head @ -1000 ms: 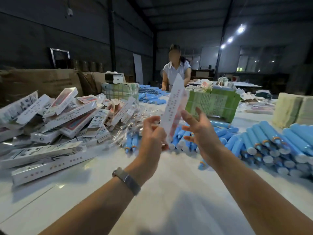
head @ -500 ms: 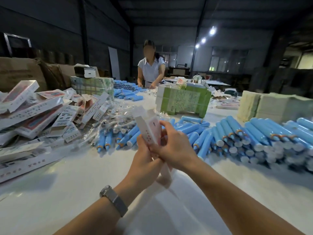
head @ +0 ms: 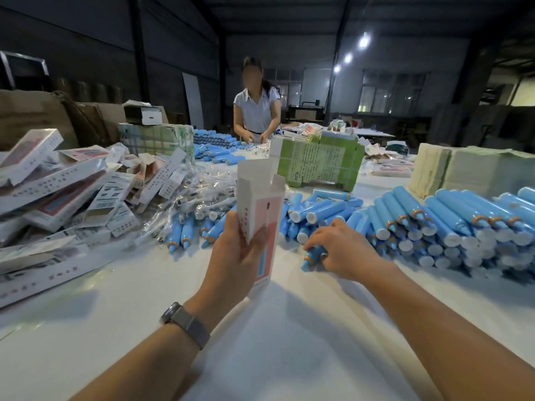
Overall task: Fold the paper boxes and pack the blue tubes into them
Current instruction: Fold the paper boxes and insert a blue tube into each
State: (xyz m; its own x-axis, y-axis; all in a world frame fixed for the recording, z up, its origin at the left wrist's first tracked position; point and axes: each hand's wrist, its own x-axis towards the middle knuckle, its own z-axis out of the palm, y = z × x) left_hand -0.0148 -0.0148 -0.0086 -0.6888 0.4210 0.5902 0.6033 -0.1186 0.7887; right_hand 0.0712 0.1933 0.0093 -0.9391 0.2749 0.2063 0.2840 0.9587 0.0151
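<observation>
At the centre of the frame the left hand grips a paper box around its lower half, fingers and thumb curled round it, holding it upright above the white surface with its top flaps standing open; the box is white with a pink front panel and a blue strip near its bottom end; a grey watch sits on the left wrist. Just right of centre the right hand is curled round a blue tube lying at the near edge of a heap, the tube's orange-ringed end pointing toward the lower left; a large stack of blue tubes fills the right of the frame, white caps facing the camera, and a smaller loose pile of blue tubes lies left of the box, mixed with clear plastic wrappers. At the left of the frame a tumbled heap of printed paper boxes covers the surface; behind the held box stands a green carton, and at the upper right a stack of pale flat sheets. At the upper centre another person in a light shirt stands at the far side of the surface, hands down among more blue tubes.
</observation>
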